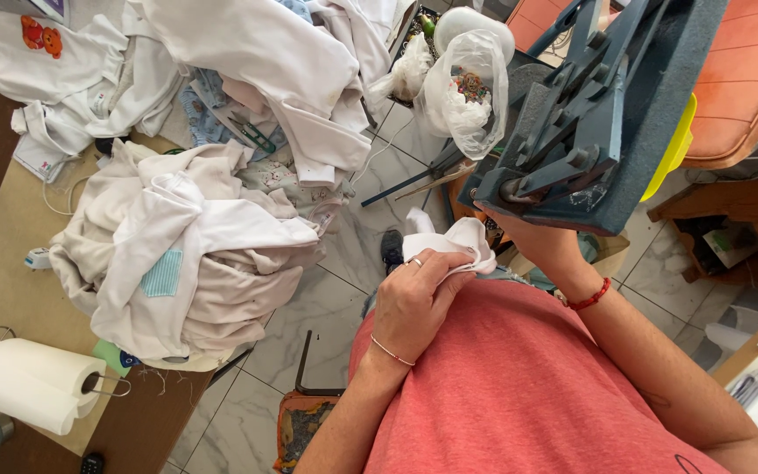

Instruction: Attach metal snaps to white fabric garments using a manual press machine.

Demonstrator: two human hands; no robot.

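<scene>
- Closest in, the person's coral-pink knit shirt (519, 386) fills the lower frame, both forearms reaching up from it.
- The left hand (414, 303), with a ring and a thin bracelet, is closed on a small piece of white folded cloth (458, 239), thumb and fingers pinching it against the lap.
- The right hand (528, 235), a red cord bracelet at its wrist, is up under the base of the blue-grey cast-metal press machine (598, 114); its fingers are hidden there, so I cannot tell whether they grip anything.
- To the left, on the tan wooden worktable (10, 290), lies a heap of cream and white garments (195, 254), one with a striped teal patch.
- A white paper towel roll on a wire holder (32, 384) stands at the table's near corner.
- Farther off, a clear plastic bag holding white scraps (467, 88) hangs beside the press, with more white clothing (265, 53) piled beyond.
</scene>
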